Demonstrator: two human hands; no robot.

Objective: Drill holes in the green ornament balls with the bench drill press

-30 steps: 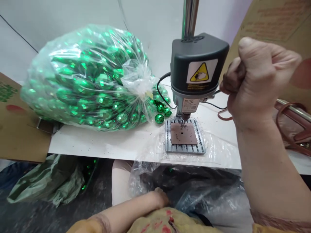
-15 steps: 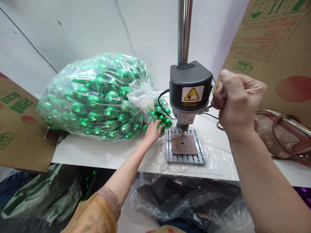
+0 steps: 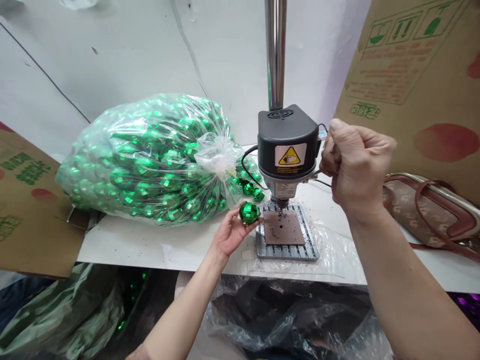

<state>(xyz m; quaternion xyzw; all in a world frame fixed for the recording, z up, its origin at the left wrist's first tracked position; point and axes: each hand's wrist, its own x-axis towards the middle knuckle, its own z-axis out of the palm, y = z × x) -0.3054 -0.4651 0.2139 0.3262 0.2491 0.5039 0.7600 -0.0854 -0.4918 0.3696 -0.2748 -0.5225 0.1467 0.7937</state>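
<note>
A shiny green mirror-faceted ball [image 3: 249, 213] is in the fingertips of my left hand [image 3: 227, 235], palm turned up, just left of the drill press base [image 3: 313, 250]. My right hand [image 3: 358, 165] is closed in a fist on the feed handle [image 3: 318, 173] of the small black bench drill press [image 3: 288, 132]; most of that handle is hidden. Under the chuck [image 3: 282, 202], a brown square plate [image 3: 287, 232] with a hole in it lies on the slotted base, strewn with dark shavings. A few loose green balls [image 3: 257, 194] lie at the bag's mouth.
A big clear bag [image 3: 150, 165] full of green balls lies at the left. Cardboard boxes flank the bench, one at left [image 3: 41, 215] and one at right [image 3: 405, 120]. A brown handbag [image 3: 423, 215] stands on the right. Plastic film [image 3: 333, 250] lies around the drill base.
My left hand has drawn back from the loose balls by the bag toward me, now holding one green ball. My right hand stays on the handle; the view has shifted slightly.
</note>
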